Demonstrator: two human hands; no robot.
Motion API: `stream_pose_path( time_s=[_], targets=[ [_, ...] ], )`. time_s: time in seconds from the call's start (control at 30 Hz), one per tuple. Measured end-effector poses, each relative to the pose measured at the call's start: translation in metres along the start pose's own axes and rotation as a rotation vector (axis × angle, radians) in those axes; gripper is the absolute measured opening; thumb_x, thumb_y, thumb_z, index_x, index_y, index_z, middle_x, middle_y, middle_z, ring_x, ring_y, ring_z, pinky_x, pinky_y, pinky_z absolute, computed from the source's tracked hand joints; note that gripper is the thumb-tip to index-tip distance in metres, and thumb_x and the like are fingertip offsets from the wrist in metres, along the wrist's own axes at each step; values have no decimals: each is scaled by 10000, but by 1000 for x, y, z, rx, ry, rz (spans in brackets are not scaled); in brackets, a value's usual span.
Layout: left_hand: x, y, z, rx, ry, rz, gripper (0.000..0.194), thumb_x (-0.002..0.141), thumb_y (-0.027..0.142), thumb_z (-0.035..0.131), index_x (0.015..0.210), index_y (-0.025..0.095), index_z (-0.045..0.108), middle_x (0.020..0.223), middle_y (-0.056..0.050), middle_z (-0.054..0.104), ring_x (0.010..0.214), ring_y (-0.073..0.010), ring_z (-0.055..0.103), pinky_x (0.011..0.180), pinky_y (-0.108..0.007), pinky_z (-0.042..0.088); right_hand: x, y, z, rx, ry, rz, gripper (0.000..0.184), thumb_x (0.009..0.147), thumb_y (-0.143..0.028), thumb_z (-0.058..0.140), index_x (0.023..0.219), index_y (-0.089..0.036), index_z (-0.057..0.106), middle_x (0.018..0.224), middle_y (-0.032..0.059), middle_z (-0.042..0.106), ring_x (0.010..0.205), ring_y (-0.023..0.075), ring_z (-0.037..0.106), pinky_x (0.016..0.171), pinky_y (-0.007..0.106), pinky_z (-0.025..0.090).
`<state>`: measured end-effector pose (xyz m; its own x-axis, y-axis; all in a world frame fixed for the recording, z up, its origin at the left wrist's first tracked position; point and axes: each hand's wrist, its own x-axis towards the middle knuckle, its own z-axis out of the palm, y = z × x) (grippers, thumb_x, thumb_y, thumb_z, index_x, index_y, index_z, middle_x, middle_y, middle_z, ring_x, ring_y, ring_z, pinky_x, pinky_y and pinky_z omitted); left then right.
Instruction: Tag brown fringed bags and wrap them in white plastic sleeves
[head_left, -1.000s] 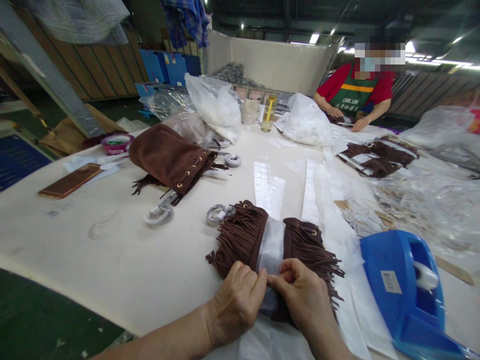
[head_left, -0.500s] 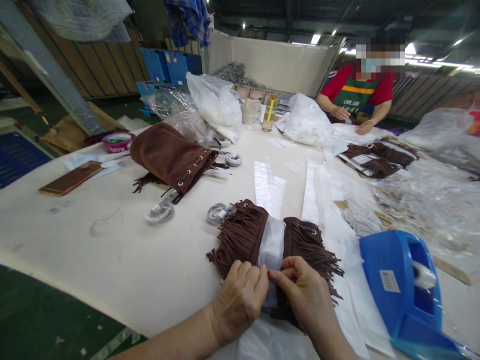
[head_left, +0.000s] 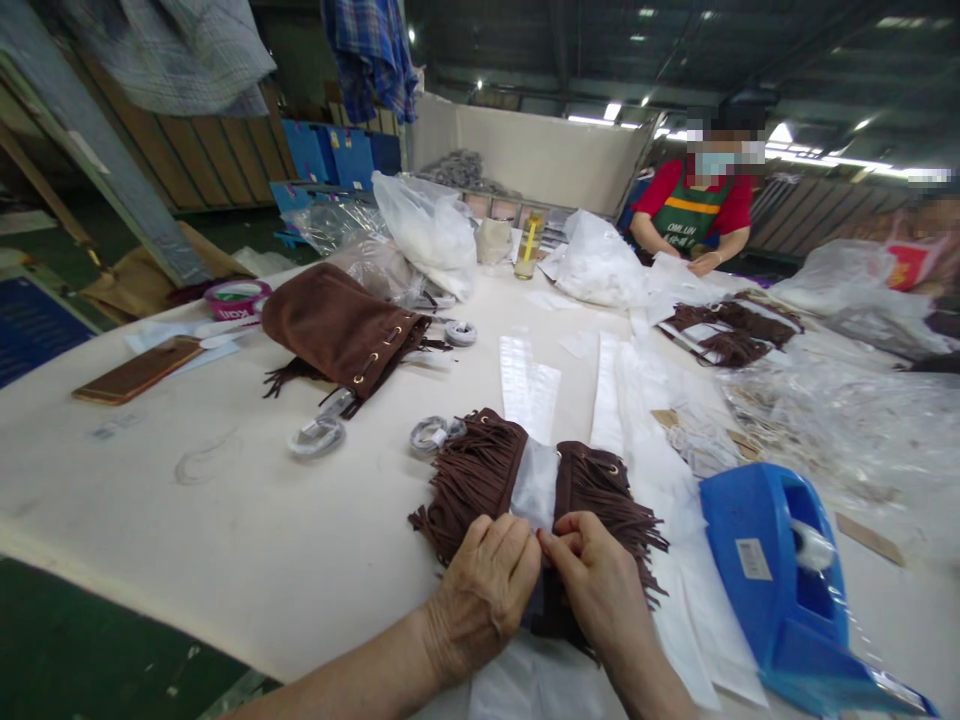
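Observation:
A brown fringed suede bag (head_left: 480, 475) lies on the white table (head_left: 247, 520) right in front of me. A translucent white paper strip (head_left: 535, 485) is wrapped across its middle. My left hand (head_left: 487, 585) and my right hand (head_left: 592, 580) meet at the near end of that strip, fingers curled and pinching it against the fringe. A blue tape dispenser (head_left: 780, 580) stands just right of my right hand.
A second brown bag (head_left: 337, 330) lies further back left, with coiled straps (head_left: 319, 435) near it, a phone (head_left: 139, 370) and a tape roll (head_left: 236, 297). White strips (head_left: 529, 385) and plastic bags (head_left: 431, 225) cover the far side. A person in red and green (head_left: 694, 215) works opposite.
My fingers have slid a little forward along the paper strip, gathering it tighter over the fringe. The view has tilted slightly upward.

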<state>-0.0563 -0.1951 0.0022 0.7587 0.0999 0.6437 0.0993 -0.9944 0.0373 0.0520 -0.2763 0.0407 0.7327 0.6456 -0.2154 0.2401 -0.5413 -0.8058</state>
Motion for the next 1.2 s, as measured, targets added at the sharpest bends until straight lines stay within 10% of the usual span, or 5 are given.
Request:
stream_pose_path(
  time_s=[0.1, 0.3, 0.47, 0.77, 1.2],
  targets=[
    [-1, -1, 1, 3, -21, 12, 456, 948, 155, 141, 1038, 88, 582, 1004, -105, 611, 952, -220, 526, 842, -375, 338, -15, 12, -15, 164, 44, 2, 340, 737, -516, 492, 851, -197, 531, 695, 27, 630, 580, 174, 588, 515, 263, 455],
    [-12, -3, 12, -128, 75, -11, 448, 963, 212, 172, 1074, 109, 594, 1055, -112, 629, 1005, -219, 529, 864, -371, 303, -46, 51, -129, -253, 863, 33, 432, 686, -566, 520, 875, -189, 613, 1000, 101, 617, 806, 236, 573, 710, 333, 439],
    [-20, -6, 27, -253, 148, -85, 410, 952, 209, 229, 1086, 169, 614, 1054, -92, 648, 1003, -209, 550, 886, -365, 292, -42, 84, -191, -225, 763, 271, 502, 631, -615, 484, 713, -151, 657, 865, 145, 660, 870, 300, 571, 771, 396, 419],
    [-19, -17, 23, -172, 114, 44, 388, 888, 150, 289, 1088, 206, 617, 1070, -60, 648, 978, -181, 570, 839, -315, 322, -29, 91, -174, 125, 661, 324, 296, 609, -448, 621, 483, -180, 598, 507, 23, 604, 524, 167, 541, 486, 256, 416],
    [-18, -19, 21, -144, 123, 72, 398, 859, 118, 303, 1093, 223, 608, 1060, -50, 654, 971, -173, 577, 828, -302, 340, -92, 140, -152, 556, 680, 322, 353, 511, -468, 760, 668, -166, 667, 804, 61, 671, 770, 206, 618, 617, 263, 511]
  ],
)
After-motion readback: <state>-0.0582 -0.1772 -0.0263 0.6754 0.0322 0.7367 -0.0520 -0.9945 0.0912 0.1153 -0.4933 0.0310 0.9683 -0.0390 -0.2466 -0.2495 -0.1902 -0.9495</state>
